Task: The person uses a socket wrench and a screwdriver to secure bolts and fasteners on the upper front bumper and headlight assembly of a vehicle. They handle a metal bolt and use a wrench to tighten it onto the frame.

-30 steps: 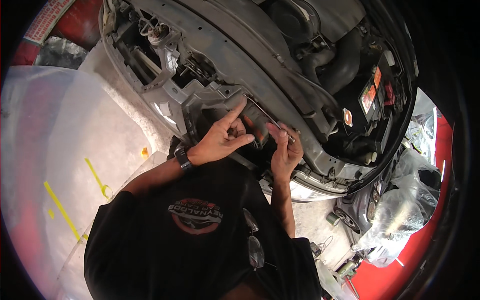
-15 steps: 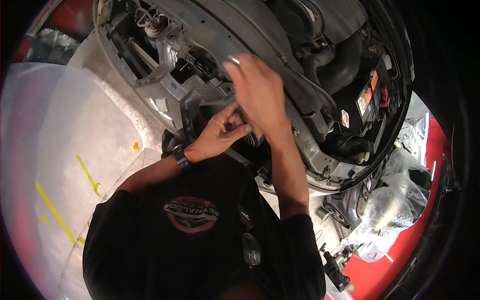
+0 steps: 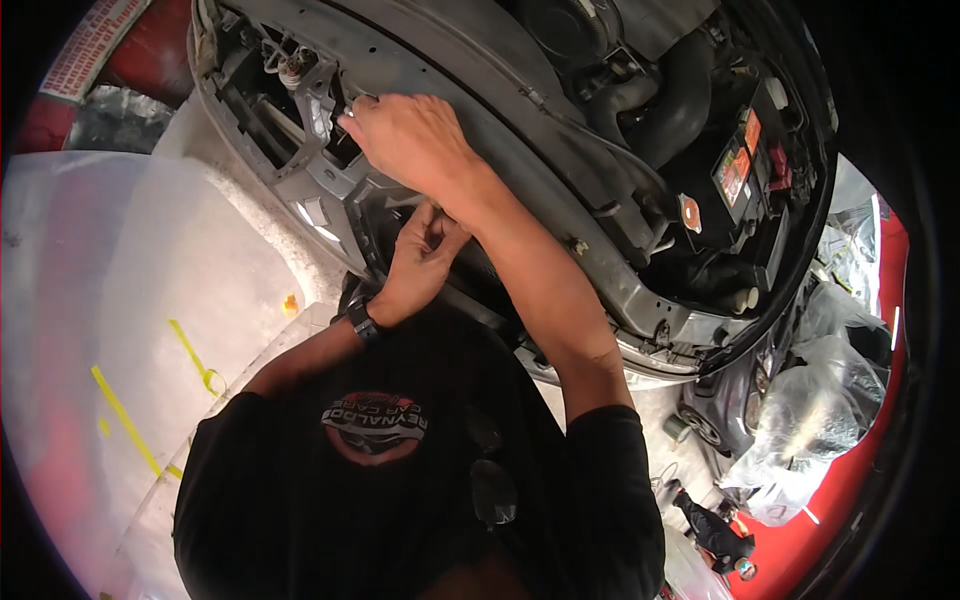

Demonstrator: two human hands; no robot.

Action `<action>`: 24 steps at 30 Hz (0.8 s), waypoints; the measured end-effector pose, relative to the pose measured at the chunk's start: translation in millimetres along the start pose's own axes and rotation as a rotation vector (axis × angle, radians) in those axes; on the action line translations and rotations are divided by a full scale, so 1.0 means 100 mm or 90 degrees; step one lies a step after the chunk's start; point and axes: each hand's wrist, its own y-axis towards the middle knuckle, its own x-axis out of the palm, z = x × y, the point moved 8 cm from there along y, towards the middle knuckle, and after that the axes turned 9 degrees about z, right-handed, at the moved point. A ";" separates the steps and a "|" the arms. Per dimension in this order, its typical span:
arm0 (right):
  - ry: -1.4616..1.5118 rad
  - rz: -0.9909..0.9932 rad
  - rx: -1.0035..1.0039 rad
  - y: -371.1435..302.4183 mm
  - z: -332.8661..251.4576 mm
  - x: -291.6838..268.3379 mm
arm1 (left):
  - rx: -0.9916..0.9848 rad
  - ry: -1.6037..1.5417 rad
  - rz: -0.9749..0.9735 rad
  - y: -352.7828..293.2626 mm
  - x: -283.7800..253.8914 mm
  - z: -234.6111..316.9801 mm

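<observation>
My right hand (image 3: 415,143) reaches over the front of a car's open engine bay, above the grey front panel (image 3: 400,65). Its fingers are closed together, with a small pale spot at the fingertips; whatever they hold is too small to name. Below it, my left hand (image 3: 415,268) is by the headlight opening (image 3: 385,215), thumb and fingers curled together. My right forearm partly covers those fingertips, and I cannot make out what is in them. Near the right hand sits a bare metal bracket (image 3: 320,112) in the front frame.
A battery (image 3: 735,175) and black intake hose (image 3: 690,105) lie in the engine bay at right. Plastic sheeting (image 3: 800,400) drapes things beyond the car. A person in black (image 3: 715,530) is at the lower right. Yellow tape (image 3: 125,420) marks the pale surface at left.
My right hand has moved left and forward, from above my left hand to the bracket area. My left hand has shifted slightly left, its fingers still curled. The view has shifted a little.
</observation>
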 end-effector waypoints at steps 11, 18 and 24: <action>0.229 0.103 -0.033 -0.82 -0.87 -0.60 | 0.149 0.335 0.206 -0.01 -0.21 0.02; 0.304 0.169 0.192 -2.21 -0.08 -1.04 | 0.057 0.081 0.328 0.01 -0.02 0.07; 0.339 0.279 0.424 -3.16 0.46 -1.33 | -0.020 -0.007 0.350 0.09 0.19 -0.08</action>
